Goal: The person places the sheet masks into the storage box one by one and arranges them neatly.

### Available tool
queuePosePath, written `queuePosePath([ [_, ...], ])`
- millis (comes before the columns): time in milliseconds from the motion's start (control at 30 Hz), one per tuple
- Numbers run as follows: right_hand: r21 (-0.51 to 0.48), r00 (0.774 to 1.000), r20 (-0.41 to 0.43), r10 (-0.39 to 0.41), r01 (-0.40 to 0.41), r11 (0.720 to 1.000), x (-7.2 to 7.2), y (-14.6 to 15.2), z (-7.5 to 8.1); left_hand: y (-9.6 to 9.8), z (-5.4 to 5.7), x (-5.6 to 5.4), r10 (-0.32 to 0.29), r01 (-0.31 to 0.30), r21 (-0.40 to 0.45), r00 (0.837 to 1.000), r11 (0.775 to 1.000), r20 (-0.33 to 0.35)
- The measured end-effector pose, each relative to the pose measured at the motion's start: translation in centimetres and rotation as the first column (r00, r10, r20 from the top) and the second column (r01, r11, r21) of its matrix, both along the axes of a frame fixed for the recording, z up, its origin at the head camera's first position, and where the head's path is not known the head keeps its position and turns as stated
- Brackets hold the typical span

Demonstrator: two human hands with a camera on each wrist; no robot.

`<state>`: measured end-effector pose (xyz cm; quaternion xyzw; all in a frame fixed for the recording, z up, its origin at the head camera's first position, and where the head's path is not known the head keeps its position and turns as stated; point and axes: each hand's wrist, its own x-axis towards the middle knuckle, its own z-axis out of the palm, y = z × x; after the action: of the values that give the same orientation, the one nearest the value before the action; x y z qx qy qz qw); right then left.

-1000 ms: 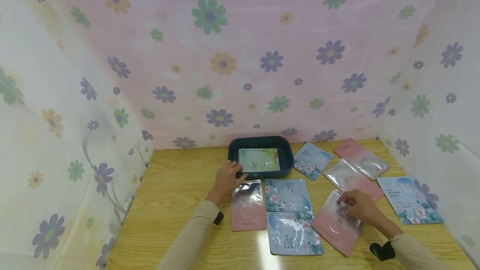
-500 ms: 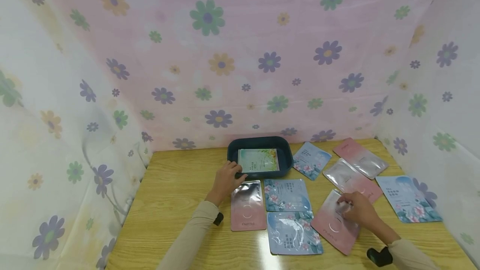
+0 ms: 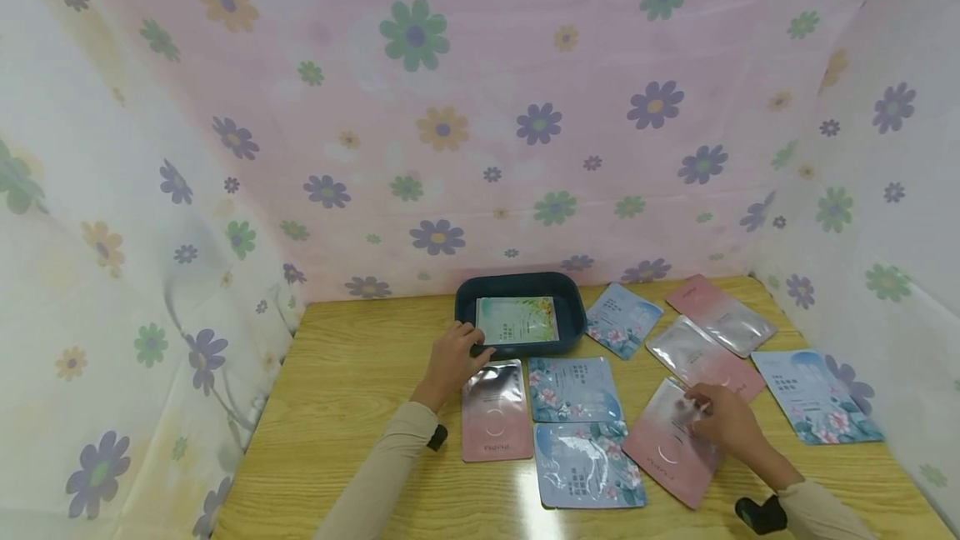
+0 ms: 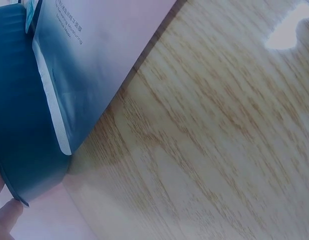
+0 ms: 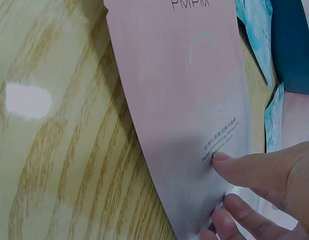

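Note:
My left hand [image 3: 453, 358] grips the front-left rim of a dark teal tray [image 3: 572, 317]. Its thumb and a finger show at that rim in the left wrist view. Inside the tray lies a green sheet mask packet [image 3: 517, 320]. My right hand [image 3: 723, 419] pinches a pink-and-silver sheet mask packet [image 3: 670, 450] near its silver end; in the right wrist view the thumb [image 5: 234, 167] lies on its face, with curled fingers at its edge. Another pink packet [image 3: 497, 423] sits in front of the tray, beside two blue flowered packets, one upper [image 3: 573, 390] and one lower [image 3: 587, 467].
Right of the tray lies a blue packet [image 3: 624, 321]. Two overlapping pink packets, one farther back [image 3: 722, 317] and one nearer [image 3: 701, 352], lie beyond my right hand. A blue packet [image 3: 817, 398] is at the far right. Flowered cloth [image 3: 442, 123] encloses the wooden table [image 3: 352, 415].
My right hand has shifted very slightly over the pink packet, which stays almost where it was. The left hand and the tray hold their place.

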<state>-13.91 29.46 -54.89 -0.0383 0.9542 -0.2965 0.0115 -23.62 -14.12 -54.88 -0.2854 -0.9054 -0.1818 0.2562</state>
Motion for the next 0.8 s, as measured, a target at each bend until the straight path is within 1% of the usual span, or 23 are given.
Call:
queuePosePath([
  [167, -0.011, 0.999, -0.034, -0.010, 0.009, 1.000, 0.0, 0.2, -0.3, 0.0, 0.0, 0.0, 0.006, -0.006, 0.002, 1.000, 1.000, 0.005],
  [300, -0.004, 0.998, -0.063, -0.022, 0.022, 1.000, 0.0, 0.2, -0.3, 0.0, 0.0, 0.0, 0.011, -0.011, 0.000, 1.000, 1.000, 0.010],
  [433, 0.005, 0.998, -0.062, -0.034, 0.034, 0.999, -0.1, 0.1, -0.1, 0.0, -0.2, -0.1, 0.008, -0.008, 0.002, 1.000, 1.000, 0.007],
  [567, 0.018, 0.998, -0.054, -0.024, 0.025, 1.000, -0.5, 0.1, -0.3, 0.0, -0.3, -0.2, -0.001, 0.001, 0.010, 1.000, 1.000, -0.004],
  [700, 0.039, 0.998, -0.059, 0.003, -0.001, 0.999, -1.1, 0.2, -0.5, 0.0, -0.4, -0.2, -0.001, 0.001, 0.006, 1.000, 1.000, 0.000],
  [800, 0.030, 0.998, -0.064, 0.022, -0.020, 0.999, -1.4, 0.3, -0.7, 0.0, -0.4, -0.2, -0.001, 0.001, 0.002, 1.000, 1.000, 0.003],
])
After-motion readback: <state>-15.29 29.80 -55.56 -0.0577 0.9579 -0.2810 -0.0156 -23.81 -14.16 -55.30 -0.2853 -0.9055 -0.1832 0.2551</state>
